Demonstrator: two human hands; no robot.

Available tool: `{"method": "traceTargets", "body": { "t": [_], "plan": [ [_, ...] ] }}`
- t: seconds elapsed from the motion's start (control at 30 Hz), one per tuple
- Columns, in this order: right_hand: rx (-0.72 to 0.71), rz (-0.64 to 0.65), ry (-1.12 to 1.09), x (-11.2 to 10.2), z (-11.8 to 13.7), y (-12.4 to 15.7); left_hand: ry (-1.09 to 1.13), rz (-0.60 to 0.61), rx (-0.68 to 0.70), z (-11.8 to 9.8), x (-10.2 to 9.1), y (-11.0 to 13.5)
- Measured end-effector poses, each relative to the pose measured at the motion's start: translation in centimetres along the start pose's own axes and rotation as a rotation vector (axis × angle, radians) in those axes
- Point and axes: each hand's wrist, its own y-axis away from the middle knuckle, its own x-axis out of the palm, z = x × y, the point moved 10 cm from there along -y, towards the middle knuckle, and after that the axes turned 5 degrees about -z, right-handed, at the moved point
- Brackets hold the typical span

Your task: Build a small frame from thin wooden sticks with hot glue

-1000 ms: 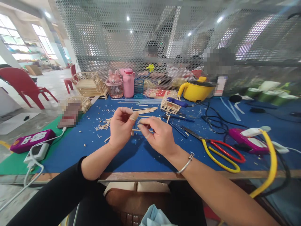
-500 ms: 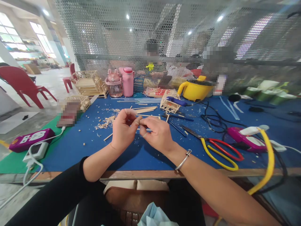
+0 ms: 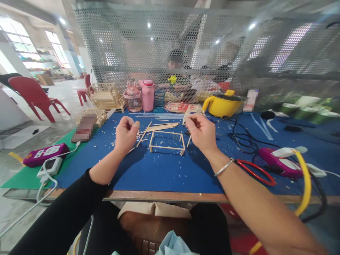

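Observation:
My left hand point(image 3: 125, 134) is raised over the left part of the blue mat point(image 3: 159, 173), fingers curled and thumb pressed to the index finger. My right hand point(image 3: 202, 134) hovers opposite, thumb and index finger pinched. Whatever either hand may hold is too small to make out. Between the hands, on the mat, stands a rectangular frame of thin wooden sticks point(image 3: 167, 147) with short legs. Loose wooden sticks point(image 3: 163, 126) lie behind it. A small wooden stick piece point(image 3: 198, 109) is partly hidden behind my right hand.
Red-handled scissors point(image 3: 259, 171) lie partly under my right forearm. Black cables point(image 3: 239, 134), a purple power strip point(image 3: 278, 163) and a yellow pot point(image 3: 224, 104) are on the right. Pink bottles point(image 3: 148, 97) and stacked wooden pieces point(image 3: 105, 97) stand behind. A person sits beyond the perforated screen.
My hands were together over the middle of the mat and have moved apart, left and right. The stick frame between them now shows fully. The view has shifted slightly.

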Motion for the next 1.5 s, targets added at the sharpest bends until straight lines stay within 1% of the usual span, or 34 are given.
{"method": "traceTargets", "body": {
  "t": [0.03, 0.07, 0.1, 0.17, 0.2, 0.23, 0.3, 0.37, 0.4, 0.47, 0.53, 0.57, 0.63, 0.73, 0.77, 0.8, 0.87, 0.93, 1.0, 1.1, 1.17, 1.23, 1.3, 1.37, 1.43, 1.5],
  "plan": [
    [-0.021, 0.059, 0.031, 0.3, -0.2, -0.7, -0.002, 0.055, 0.016, 0.0, 0.3, -0.1],
    [-0.048, 0.118, 0.07, 0.5, -0.3, -1.2, -0.024, 0.141, 0.033, -0.1, 1.0, 0.1],
    [-0.07, 0.164, 0.105, 0.7, -0.4, -1.6, -0.074, 0.253, 0.049, -0.1, 1.9, 0.5],
    [-0.067, 0.207, 0.137, 0.5, -0.8, -1.9, -0.253, 0.453, 0.106, -0.2, 3.8, 1.9],
    [-0.043, 0.207, 0.134, 0.3, -1.2, -1.8, -0.357, 0.503, 0.164, -0.5, 4.4, 2.5],
    [-0.011, 0.201, 0.135, 0.0, -1.7, -1.6, -0.444, 0.525, 0.243, -1.1, 4.9, 3.1],
    [0.048, 0.228, 0.176, 0.1, -3.0, -0.7, -0.533, 0.537, 0.423, -2.6, 6.0, 4.4],
    [0.084, 0.364, 0.265, 1.3, -4.4, 0.7, -0.55, 0.608, 0.562, -3.6, 7.5, 6.0],
    [0.094, 0.455, 0.315, 2.1, -5.1, 1.5, -0.558, 0.657, 0.599, -3.7, 8.2, 6.7],
    [0.097, 0.613, 0.398, 3.4, -6.2, 2.8, -0.593, 0.76, 0.624, -3.2, 9.4, 7.9],
    [0.097, 0.706, 0.446, 4.1, -7.0, 3.5, -0.627, 0.858, 0.611, -2.3, 10.1, 8.6],
    [0.101, 0.728, 0.457, 4.2, -7.2, 3.6, -0.633, 0.887, 0.595, -1.9, 10.1, 8.7],
    [0.098, 0.709, 0.457, 4.0, -7.4, 3.4, -0.616, 0.883, 0.549, -1.5, 9.8, 8.4],
    [0.101, 0.568, 0.414, 3.0, -7.2, 2.4, -0.519, 0.779, 0.463, -1.4, 8.7, 7.0],
    [0.117, 0.544, 0.386, 2.9, -7.3, 2.4, -0.484, 0.751, 0.444, -1.4, 8.4, 6.6],
    [0.141, 0.548, 0.354, 3.0, -7.5, 2.5, -0.462, 0.733, 0.434, -1.3, 8.2, 6.2],
    [0.186, 0.615, 0.3, 3.7, -8.1, 3.2, -0.465, 0.74, 0.435, -0.8, 8.0, 6.0],
    [0.202, 0.689, 0.286, 4.5, -8.6, 3.9, -0.507, 0.783, 0.44, -0.2, 8.1, 6.1],
    [0.191, 0.697, 0.32, 4.6, -9.0, 4.0, -0.527, 0.832, 0.444, 0.1, 8.2, 6.4],
    [0.174, 0.656, 0.391, 3.9, -9.2, 3.5, -0.514, 0.86, 0.478, -0.7, 8.3, 7.0],
    [0.171, 0.666, 0.416, 3.5, -9.2, 3.3, -0.51, 0.877, 0.497, -1.4, 8.5, 7.5],
    [0.167, 0.683, 0.415, 3.2, -9.1, 3.2, -0.488, 0.881, 0.483, -1.9, 8.6, 7.8],
    [0.156, 0.655, 0.41, 2.7, -8.7, 3.0, -0.436, 0.821, 0.441, -2.4, 8.3, 7.4],
    [0.15, 0.609, 0.319, 2.5, -8.0, 2.7, -0.356, 0.677, 0.347, -2.7, 7.4, 6.1],
    [0.176, 0.623, 0.088, 3.2, -6.9, 2.9, -0.228, 0.504, 0.165, -2.4, 6.0, 4.5],
    [0.245, 0.663, -0.199, 4.2, -5.6, 3.5, -0.004, 0.374, -0.1, -1.2, 5.0, 3.5]
  ]
}}
